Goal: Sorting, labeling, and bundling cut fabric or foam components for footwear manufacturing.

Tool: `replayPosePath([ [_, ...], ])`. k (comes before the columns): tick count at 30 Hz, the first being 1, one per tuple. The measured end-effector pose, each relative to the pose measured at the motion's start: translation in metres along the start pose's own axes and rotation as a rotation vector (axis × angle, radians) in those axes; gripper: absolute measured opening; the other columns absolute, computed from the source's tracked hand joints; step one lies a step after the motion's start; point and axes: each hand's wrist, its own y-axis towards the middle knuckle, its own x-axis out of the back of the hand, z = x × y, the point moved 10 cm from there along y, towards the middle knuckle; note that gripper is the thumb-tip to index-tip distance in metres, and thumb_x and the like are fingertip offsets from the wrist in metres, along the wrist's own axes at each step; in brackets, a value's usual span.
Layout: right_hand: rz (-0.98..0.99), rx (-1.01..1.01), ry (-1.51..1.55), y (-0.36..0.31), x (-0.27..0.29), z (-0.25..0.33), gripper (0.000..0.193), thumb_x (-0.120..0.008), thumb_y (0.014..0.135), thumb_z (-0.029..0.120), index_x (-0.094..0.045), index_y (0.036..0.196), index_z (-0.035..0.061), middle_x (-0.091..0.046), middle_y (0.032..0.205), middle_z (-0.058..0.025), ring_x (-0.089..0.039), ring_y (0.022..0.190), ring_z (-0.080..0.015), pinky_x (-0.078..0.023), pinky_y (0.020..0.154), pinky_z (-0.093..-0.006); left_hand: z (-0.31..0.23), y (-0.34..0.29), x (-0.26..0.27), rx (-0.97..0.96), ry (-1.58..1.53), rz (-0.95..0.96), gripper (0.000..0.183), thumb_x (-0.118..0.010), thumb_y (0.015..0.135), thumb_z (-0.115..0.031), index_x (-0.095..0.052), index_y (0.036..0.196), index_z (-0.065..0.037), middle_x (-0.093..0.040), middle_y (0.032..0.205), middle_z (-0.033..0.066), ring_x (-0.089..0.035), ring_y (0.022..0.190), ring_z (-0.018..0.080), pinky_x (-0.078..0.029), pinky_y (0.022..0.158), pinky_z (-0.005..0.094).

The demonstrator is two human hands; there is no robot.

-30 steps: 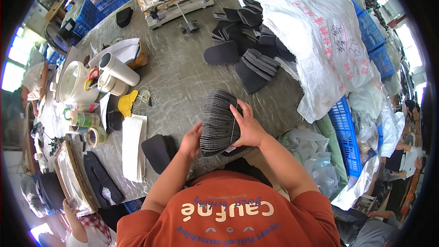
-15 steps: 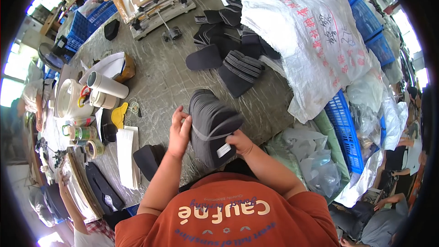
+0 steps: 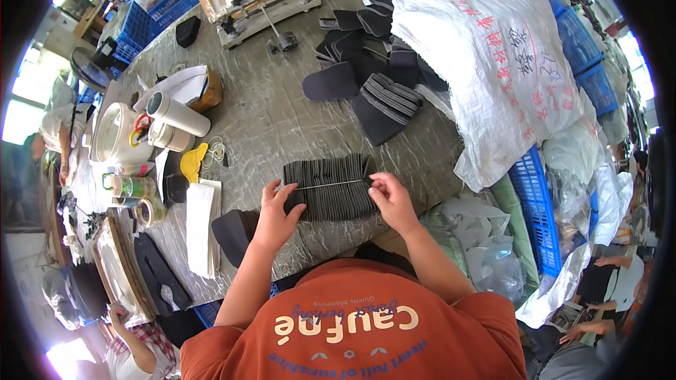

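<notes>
At centre frame, a stack of dark grey insoles (image 3: 329,187) lies on the grey counter (image 3: 267,112). The left hand (image 3: 276,212) grips the stack's left end, fingers curled. The right hand (image 3: 391,200) pinches a thin band (image 3: 331,184) stretched across the stack. More loose insoles (image 3: 366,77) lie above, beside a white sack (image 3: 493,56).

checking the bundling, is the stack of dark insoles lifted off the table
No, the stack of dark insoles lies flat on the table between both hands.
</notes>
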Motion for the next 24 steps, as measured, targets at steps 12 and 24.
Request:
replayPosePath([
  [12, 0.476, -0.115, -0.463, 0.026, -0.045, 0.006, 0.029, -0.075, 0.077, 0.014, -0.051, 0.092, 0.0073, -0.041, 0.094, -0.006, -0.046, 0.078, -0.0179, -0.043, 0.073, -0.0303, 0.005, 0.029, -0.015, 0.13, 0.011, 0.272, 0.034, -0.077, 0.072, -0.017, -0.055, 0.096, -0.007, -0.044, 0.118, 0.0186, -0.05, 0.108, 0.0365, -0.044, 0.094, 0.0389],
  [24, 0.153, -0.114, 0.184, 0.003, -0.041, -0.035, 0.061, -0.074, 0.081, 0.021, -0.036, 0.126, 0.0039, -0.045, 0.12, -0.0151, -0.05, 0.107, -0.0248, -0.039, 0.098, -0.0374, 0.07, 0.005, -0.053, 0.207, -0.914, 0.064, 0.072, -0.064, 0.089, -0.023, -0.023, 0.142, 0.0, -0.039, 0.14, 0.0151, -0.039, 0.126, 0.0239, -0.033, 0.106, 0.0355],
])
